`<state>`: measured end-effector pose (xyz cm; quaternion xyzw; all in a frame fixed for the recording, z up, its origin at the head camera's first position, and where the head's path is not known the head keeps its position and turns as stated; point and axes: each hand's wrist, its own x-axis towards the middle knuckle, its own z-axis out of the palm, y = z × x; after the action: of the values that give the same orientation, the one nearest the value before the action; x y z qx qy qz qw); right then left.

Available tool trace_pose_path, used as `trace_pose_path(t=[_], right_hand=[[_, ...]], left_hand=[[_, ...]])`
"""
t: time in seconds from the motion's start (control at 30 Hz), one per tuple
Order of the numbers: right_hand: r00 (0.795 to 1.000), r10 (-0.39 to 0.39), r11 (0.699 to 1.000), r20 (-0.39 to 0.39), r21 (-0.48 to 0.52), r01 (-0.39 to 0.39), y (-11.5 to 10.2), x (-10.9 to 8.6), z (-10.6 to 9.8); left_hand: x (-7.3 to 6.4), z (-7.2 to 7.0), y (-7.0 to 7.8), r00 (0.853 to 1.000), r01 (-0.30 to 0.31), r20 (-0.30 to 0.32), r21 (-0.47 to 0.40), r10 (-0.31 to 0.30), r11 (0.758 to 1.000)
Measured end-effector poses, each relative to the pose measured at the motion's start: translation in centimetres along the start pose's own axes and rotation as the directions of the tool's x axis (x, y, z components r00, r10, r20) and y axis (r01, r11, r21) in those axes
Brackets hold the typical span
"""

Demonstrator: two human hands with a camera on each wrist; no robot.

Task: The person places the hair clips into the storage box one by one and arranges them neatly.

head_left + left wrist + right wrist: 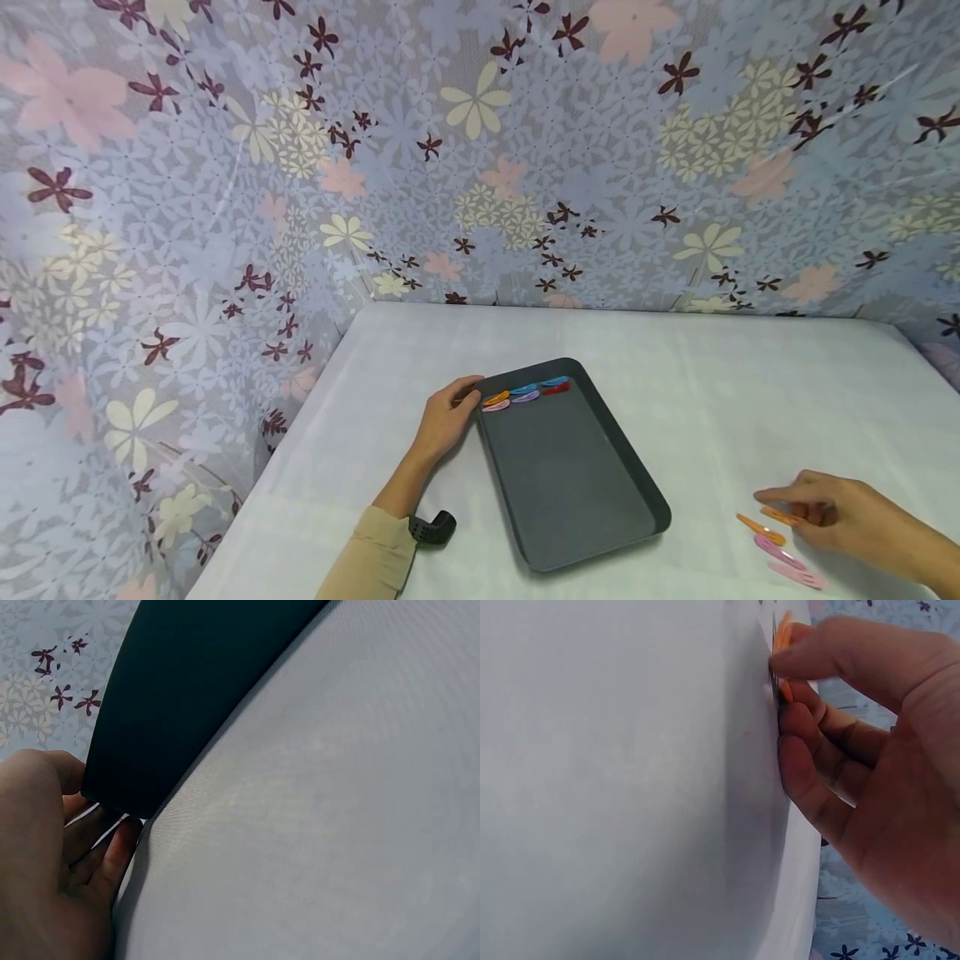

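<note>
A dark grey tray [570, 483] lies at a slant on the white table. My left hand [447, 417] grips its far left corner, thumb by the rim; the left wrist view shows the fingers [120, 855] at the tray's edge. Several snap hair clips are in two rows along the tray's far end, including a red clip [557, 388] and a purple clip [526, 397]. At right, my right hand [840, 512] pinches an orange hair clip [780, 516] close over the table. Beside it lie another orange clip [761, 530], a violet-pink clip [780, 552] and a light pink clip [797, 575].
White cloth covers the table [712, 400]. Floral fabric [480, 167] stands behind the table and along its left side. A black wrist strap device [433, 528] sits on my left wrist, at the beige sleeve [375, 554].
</note>
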<state>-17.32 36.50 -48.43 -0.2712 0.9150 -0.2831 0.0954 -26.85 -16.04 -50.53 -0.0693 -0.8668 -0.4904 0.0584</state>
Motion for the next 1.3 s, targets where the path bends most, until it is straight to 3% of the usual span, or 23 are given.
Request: trace_pose_path(t=[0.07, 0.3, 0.53, 0.73, 1.03, 1.3], right_hand=[[0.999, -0.042, 0.999, -0.016, -0.003, 0.042, 0.1, -0.2, 0.1], [1.000, -0.021, 1.000, -0.011, 0.007, 0.021, -0.1, -0.4, -0.1], [0.995, -0.084, 0.996, -0.051, -0.003, 0.084, 0.2, -0.3, 0.1], [0.993, -0.079, 0.996, -0.087, -0.049, 0.075, 0.1, -0.1, 0.2], [0.999, -0.003, 0.999, -0.041, -0.044, 0.001, -0.9, 0.8, -0.3], [1.000, -0.005, 0.998, -0.026, -0.063, 0.003, -2.1, 2.7, -1.0]], left_hand=[[0.0, 0.0, 0.0, 1.000, 0.007, 0.002, 0.001, -0.007, 1.000], [0.1, 0.0, 0.2, 1.000, 0.014, -0.005, 0.002, -0.014, 1.000], [0.0, 0.0, 0.1, 1.000, 0.018, -0.008, 0.003, -0.018, 1.000], [0.1, 0.1, 0.1, 1.000, -0.003, -0.009, -0.001, 0.003, 1.000], [0.1, 0.1, 0.1, 1.000, 0.007, -0.008, -0.003, -0.007, 1.000], [0.2, 0.1, 0.0, 1.000, -0.001, -0.013, -0.009, 0.001, 1.000]])
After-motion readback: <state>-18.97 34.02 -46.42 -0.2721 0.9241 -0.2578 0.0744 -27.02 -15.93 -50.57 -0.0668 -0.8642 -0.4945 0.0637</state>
